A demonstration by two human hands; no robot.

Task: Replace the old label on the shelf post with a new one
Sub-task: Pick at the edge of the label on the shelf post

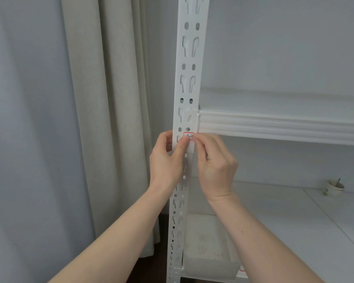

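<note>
Small red-bordered label (pixel 188 137) sat on the front face of the white slotted shelf post (pixel 189 82), just below the joint where the shelf beam (pixel 282 125) met the post. Dark handwriting on it, partly covered, not legible. Left hand (pixel 168 158) wrapped the post from the left, its thumb lying across the label's lower left part; fingers curled round the post's far edge. Right hand (pixel 215 164) came in from the right, its fingertips bunched at the label's right edge; whether that grip pinched the label or only touched it could not be told.

Post ran top to bottom of view, punched with paired keyhole slots and small oval holes. Beam ribbed, white, running right. Lower shelf board (pixel 284 217) white, carrying a small pale cup (pixel 333 187) near the back right with a dark stick in it. A translucent plastic bin (pixel 208 248) stood beside the post's foot, its inside speckled. Beige curtain (pixel 102 119) hung left of the post; pale wall behind; dark floor (pixel 159 268) below.
</note>
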